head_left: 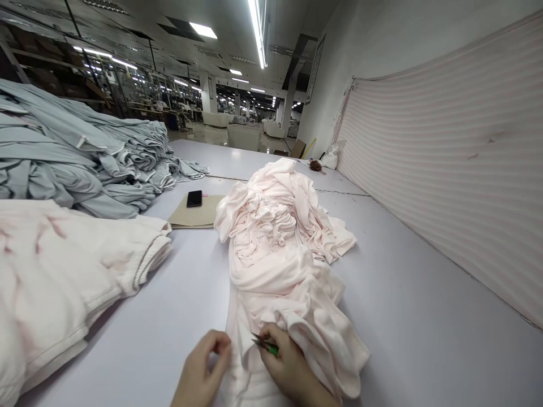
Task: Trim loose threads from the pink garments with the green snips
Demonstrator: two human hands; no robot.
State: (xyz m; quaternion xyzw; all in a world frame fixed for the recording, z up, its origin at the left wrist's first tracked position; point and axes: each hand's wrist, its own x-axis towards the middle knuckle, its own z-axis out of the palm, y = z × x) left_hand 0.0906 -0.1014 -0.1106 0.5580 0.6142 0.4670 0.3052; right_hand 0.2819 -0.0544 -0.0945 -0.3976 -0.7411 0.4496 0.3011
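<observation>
- Small snips (266, 346) with a green grip are clenched in the right hand (291, 362), their dark blades pointing left toward the edge of the cloth.
- Just beside those blades, the left hand (201, 367) curls into a pinch at the same edge; from here, I can't tell whether it has hold of any cloth.
- Both hands are working close together at the near end of a pale pink knit garment (278, 265), with the snips right up against the fabric.
- That garment lies bunched in loose folds and ruffles down the middle of a pale lilac work table (394, 294), running away from the hands toward the far end.
- To the left, a folded stack of pale pink cloth (63, 282) sits near the hands, with a large heap of grey-blue garments (76, 152) beyond it.
- Between that heap and the pink garment, a black phone (194, 198) lies on a tan card sheet (199, 215).
- Farther along the table, near its right edge, are a small brown tangle of thread (315, 165) and a white plastic bag (331, 160).
- Pink-striped fabric (445, 169) hangs along the wall on the right, while rows of sewing stations (182, 102) fill the far end of the hall.
</observation>
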